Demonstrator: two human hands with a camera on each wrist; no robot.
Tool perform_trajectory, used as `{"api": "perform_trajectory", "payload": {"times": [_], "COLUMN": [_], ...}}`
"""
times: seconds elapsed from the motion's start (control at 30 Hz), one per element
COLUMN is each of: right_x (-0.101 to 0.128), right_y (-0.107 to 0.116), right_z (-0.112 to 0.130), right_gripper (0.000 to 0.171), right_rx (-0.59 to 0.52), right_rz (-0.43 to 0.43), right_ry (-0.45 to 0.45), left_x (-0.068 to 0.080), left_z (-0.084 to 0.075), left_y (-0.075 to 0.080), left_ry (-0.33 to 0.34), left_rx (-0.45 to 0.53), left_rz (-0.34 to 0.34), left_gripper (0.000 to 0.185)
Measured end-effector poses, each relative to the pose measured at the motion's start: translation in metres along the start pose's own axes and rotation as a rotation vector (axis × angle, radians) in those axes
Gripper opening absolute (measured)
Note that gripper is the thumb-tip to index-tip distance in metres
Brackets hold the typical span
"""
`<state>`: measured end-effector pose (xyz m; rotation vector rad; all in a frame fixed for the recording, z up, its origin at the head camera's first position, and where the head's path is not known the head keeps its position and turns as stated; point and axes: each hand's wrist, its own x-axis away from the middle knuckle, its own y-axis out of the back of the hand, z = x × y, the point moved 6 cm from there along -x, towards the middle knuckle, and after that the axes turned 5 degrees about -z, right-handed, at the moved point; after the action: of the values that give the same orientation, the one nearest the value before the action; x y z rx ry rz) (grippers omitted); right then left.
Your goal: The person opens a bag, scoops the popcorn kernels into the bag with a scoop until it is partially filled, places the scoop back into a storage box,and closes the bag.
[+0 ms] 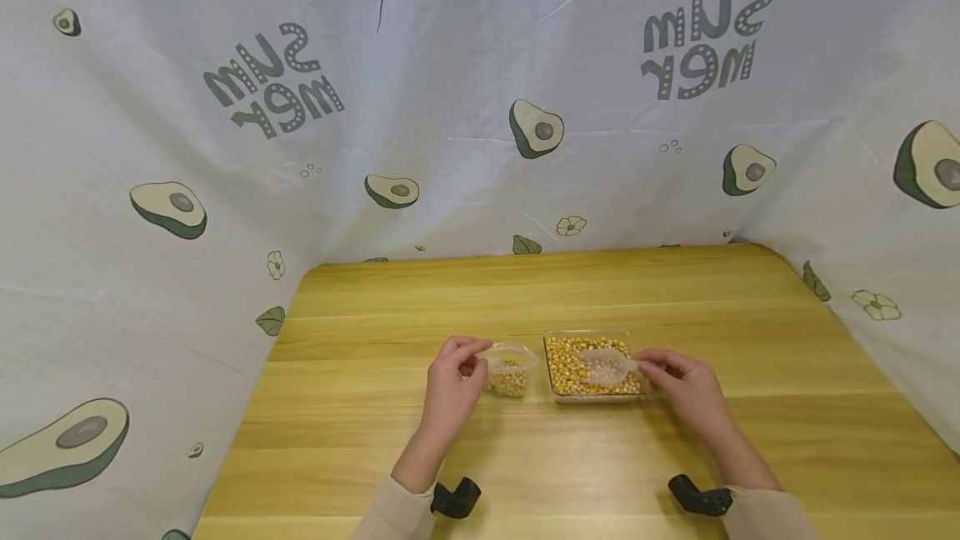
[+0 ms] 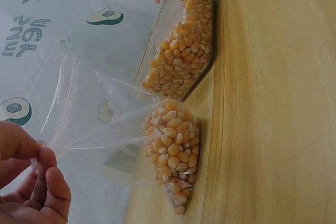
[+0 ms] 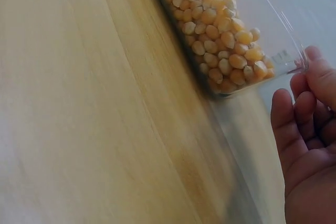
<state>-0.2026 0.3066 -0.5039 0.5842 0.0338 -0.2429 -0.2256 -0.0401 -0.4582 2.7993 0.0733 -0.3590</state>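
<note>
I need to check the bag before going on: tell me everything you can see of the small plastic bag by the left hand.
The small plastic bag is clear, thin and crinkled. Its bottom rests on the wooden table, bulging with yellow corn kernels that fill only the lower part. The upper part is empty film, drawn up and open. The left hand pinches its top edge. It stands just left of the clear tray of kernels; whether they touch is unclear.
</note>
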Motion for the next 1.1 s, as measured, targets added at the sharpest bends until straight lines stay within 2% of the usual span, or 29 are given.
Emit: {"api": "perform_trajectory", "payload": {"times": [0.33, 0.67, 0.97, 1.1], "right_x": [0.001, 0.002, 0.006, 0.007], "right_y": [-0.003, -0.006, -0.007, -0.008], "right_z": [-0.005, -0.008, -0.011, -0.014], "right_gripper": [0.037, 0.044, 0.04, 0.035], "right_rx": [-0.13, -0.194, -0.247, -0.306], "right_rz": [-0.016, -0.012, -0.028, -0.03], "right_ry": [-0.07, -0.148, -0.173, -0.193], "left_x": [0.001, 0.0, 0.001, 0.001], "left_z": [-0.002, -0.001, -0.002, -0.002], "left_y": [0.001, 0.002, 0.001, 0.001], "left_ry": [-0.005, -0.001, -0.003, -0.007], "left_rx": [-0.014, -0.014, -0.017, -0.025], "left_rz": [-0.009, -0.012, 0.001, -0.007], "left_gripper": [0.026, 0.026, 0.027, 0.026]}}
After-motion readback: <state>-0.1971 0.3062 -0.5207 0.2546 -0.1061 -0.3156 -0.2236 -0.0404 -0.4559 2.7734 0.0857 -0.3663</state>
